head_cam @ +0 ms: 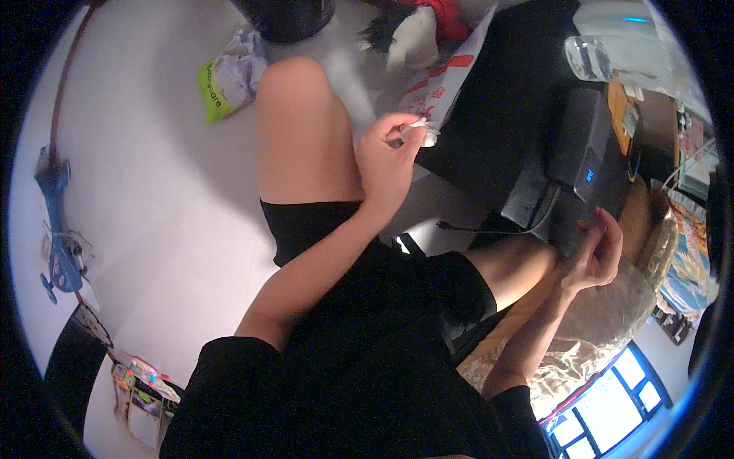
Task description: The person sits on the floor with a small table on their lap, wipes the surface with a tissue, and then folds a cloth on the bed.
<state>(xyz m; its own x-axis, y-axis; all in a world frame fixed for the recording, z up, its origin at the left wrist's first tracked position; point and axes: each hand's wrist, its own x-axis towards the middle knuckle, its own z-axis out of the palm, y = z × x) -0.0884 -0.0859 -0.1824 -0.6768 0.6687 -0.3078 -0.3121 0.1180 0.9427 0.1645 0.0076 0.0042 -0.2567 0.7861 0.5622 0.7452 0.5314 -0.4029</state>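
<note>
My left hand (390,155) is raised beside my bare knee, thumb and fingertips pinching a small crumpled white piece (425,135) that looks like tissue or thin plastic. Over my other thigh hovers my right hand (596,252), its fingers loosely curled and apart, with nothing visible in them. Just beyond it stands a dark grey box-shaped device (579,137) with a small lit blue display. A thin dark cable (493,232) runs from near that device, its plug end lying toward my lap. Behind my left hand rests a white plastic bag (441,80) with red print.
A green and white Babycare wipes pack (229,80) lies on the pale floor (172,241), near a black round container (287,17). A black panel (504,74) and a clear plastic container (588,57) are at upper right. Shiny gold fabric (602,310) covers a seat at right.
</note>
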